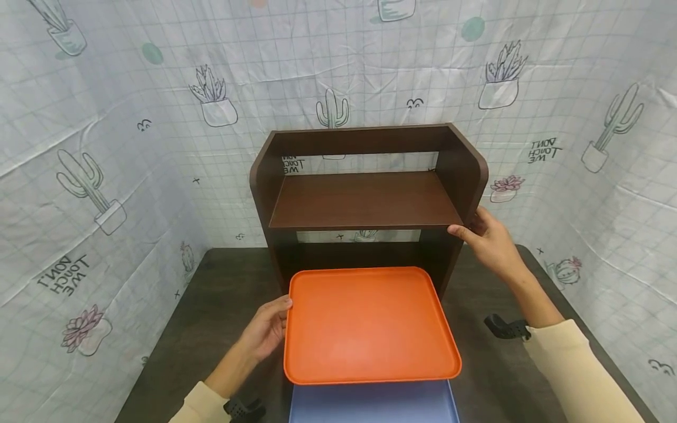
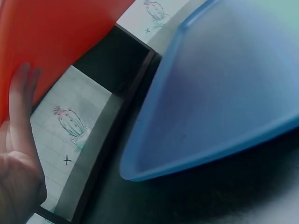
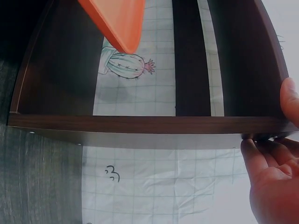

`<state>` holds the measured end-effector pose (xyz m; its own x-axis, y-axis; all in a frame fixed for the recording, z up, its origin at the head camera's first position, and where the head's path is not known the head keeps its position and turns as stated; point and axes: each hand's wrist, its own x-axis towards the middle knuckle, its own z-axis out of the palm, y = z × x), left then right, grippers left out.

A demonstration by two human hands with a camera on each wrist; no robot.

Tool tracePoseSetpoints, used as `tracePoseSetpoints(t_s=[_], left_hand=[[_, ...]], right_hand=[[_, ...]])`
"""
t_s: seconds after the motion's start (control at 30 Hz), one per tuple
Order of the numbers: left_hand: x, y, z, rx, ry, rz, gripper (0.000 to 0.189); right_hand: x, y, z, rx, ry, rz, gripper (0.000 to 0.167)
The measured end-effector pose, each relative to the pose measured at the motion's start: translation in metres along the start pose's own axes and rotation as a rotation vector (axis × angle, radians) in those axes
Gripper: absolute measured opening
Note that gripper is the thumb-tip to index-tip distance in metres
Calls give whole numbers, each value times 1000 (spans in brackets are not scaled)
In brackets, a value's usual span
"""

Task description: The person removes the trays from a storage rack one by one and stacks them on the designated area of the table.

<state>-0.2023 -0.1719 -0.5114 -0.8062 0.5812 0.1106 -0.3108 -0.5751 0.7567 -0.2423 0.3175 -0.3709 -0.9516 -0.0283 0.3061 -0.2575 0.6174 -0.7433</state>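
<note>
In the head view an orange tray [image 1: 370,326] is raised in front of a dark brown two-tier shelf [image 1: 365,200]. My left hand [image 1: 264,329] grips the tray's left edge, thumb on the rim. Its fingers [image 2: 22,98] lie against the tray's underside in the left wrist view. With thumb and fingers on either side, my right hand [image 1: 489,241] holds the shelf's right side panel at the height of the middle board. A blue tray [image 1: 372,402] lies beneath the orange one, partly hidden by it.
The shelf stands on a dark wooden table [image 1: 222,305]. White cloth [image 1: 158,194] with cactus drawings surrounds the table at the back and both sides. Black straps [image 1: 506,326] are worn at both wrists.
</note>
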Motion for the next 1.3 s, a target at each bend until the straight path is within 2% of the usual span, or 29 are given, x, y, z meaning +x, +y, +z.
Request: tracePoseSetpoints(t_s=[0.17, 0.4, 0.6, 0.83, 1.0, 1.13, 1.3], left_hand=[[-4, -6, -5, -26, -20, -19, 52], [-8, -11, -13, -27, -141, 0, 57], [-15, -13, -15, -34, -196, -24, 56], [-22, -18, -17, -41, -124, -90, 48], [-27, -23, -20, -21, -100, -132, 41], [-31, -25, -20, 0, -60, -193, 33], [-35, -32, -21, 35, -48, -242, 31]], right_hand=[[1, 1, -1, -9, -6, -5, 76], [0, 1, -1, -12, 0, -13, 76], [0, 2, 0, -8, 8, -17, 74], [1, 2, 0, -16, 9, -21, 75], [2, 1, 0, -13, 14, -31, 73], [1, 1, 0, -9, 10, -32, 73], [1, 1, 0, -13, 8, -32, 73]])
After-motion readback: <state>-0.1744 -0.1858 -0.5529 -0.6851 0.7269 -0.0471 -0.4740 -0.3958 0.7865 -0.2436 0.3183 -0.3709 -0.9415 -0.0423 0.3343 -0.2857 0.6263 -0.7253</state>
